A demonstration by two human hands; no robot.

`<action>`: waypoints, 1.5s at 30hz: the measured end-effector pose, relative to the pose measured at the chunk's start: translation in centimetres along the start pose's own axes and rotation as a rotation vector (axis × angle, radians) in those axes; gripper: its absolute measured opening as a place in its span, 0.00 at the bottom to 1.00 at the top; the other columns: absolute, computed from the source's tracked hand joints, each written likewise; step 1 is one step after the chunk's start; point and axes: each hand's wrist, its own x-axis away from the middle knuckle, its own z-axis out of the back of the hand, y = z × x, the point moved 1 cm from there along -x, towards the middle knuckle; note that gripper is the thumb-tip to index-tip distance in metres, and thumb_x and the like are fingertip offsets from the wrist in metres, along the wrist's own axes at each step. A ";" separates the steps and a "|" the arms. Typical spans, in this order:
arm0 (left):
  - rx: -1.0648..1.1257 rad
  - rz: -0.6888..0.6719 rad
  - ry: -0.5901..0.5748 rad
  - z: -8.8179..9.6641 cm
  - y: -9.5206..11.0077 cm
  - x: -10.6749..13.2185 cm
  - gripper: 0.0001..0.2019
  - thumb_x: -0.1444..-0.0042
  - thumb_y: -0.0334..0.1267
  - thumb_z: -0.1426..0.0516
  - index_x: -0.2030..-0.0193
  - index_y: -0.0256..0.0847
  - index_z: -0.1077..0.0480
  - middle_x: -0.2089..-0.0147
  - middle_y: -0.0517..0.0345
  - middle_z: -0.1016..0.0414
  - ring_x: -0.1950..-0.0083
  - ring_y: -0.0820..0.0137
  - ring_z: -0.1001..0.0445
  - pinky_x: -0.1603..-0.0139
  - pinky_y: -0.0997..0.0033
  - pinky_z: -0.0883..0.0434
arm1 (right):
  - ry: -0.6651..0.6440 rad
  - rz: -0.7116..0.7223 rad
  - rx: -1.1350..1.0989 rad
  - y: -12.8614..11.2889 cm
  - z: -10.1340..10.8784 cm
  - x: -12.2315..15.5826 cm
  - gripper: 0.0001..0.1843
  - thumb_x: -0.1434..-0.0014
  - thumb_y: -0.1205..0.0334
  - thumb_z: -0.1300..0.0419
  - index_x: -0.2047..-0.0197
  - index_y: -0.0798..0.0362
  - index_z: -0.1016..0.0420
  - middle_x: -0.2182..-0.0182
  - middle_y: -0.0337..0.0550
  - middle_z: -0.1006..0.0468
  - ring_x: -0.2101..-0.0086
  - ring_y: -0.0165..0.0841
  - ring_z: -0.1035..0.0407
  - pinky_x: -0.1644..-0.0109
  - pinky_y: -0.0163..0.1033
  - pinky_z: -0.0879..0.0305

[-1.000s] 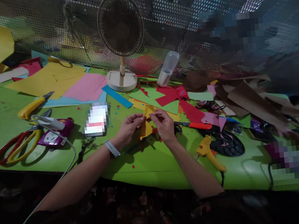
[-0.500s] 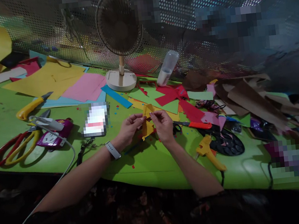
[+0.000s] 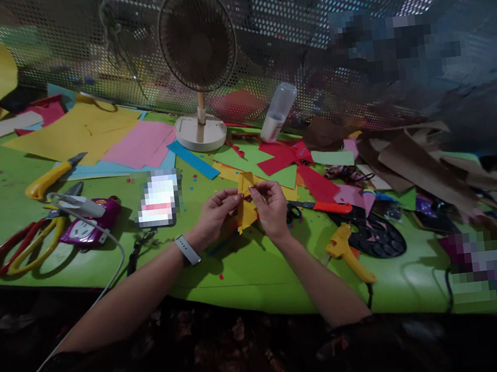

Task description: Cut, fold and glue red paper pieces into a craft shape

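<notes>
A small folded piece of yellow-orange paper (image 3: 246, 211) is held up just above the green table (image 3: 6, 202). My left hand (image 3: 216, 212), with a white watch on its wrist, pinches the paper's left edge. My right hand (image 3: 272, 205) pinches its top right edge, fingertips almost meeting those of the left. Both hands are closed on the paper. Its lower part hangs between my palms.
Scissors (image 3: 22, 247), a yellow-handled knife (image 3: 47, 178), a purple device (image 3: 87, 224) and a phone (image 3: 157, 198) lie to the left. A small fan (image 3: 197, 55) and a bottle (image 3: 278, 112) stand behind. A yellow glue gun (image 3: 348, 252), an orange cutter (image 3: 327, 206) and paper scraps crowd the right.
The paper has shifted slightly in my fingers; my hands have stayed in nearly the same place.
</notes>
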 end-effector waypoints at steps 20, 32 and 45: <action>-0.054 -0.053 0.081 -0.5 0.4 0.3 0.21 0.59 0.36 0.30 0.59 0.37 0.31 0.71 0.60 0.21 0.68 0.73 0.22 0.66 0.75 0.28 | 0.009 -0.058 -0.009 -0.1 -0.4 0.5 0.17 0.45 0.54 0.36 0.56 0.50 0.35 0.65 0.39 0.27 0.64 0.30 0.30 0.58 0.37 0.31; -0.074 -0.085 0.074 -0.3 0.3 0.2 0.20 0.56 0.35 0.31 0.58 0.37 0.31 0.69 0.59 0.21 0.66 0.72 0.22 0.62 0.73 0.27 | -0.014 -0.113 0.088 -0.6 0.6 -0.1 0.17 0.40 0.44 0.43 0.64 0.50 0.35 0.72 0.34 0.32 0.71 0.28 0.36 0.66 0.34 0.37; -0.062 -0.042 0.028 -0.6 1.0 0.5 0.18 0.58 0.31 0.30 0.61 0.36 0.31 0.73 0.61 0.23 0.71 0.75 0.24 0.64 0.76 0.28 | -0.346 -0.186 0.044 -1.1 0.8 -0.5 0.17 0.42 0.45 0.41 0.70 0.50 0.34 0.80 0.31 0.38 0.78 0.27 0.42 0.74 0.33 0.43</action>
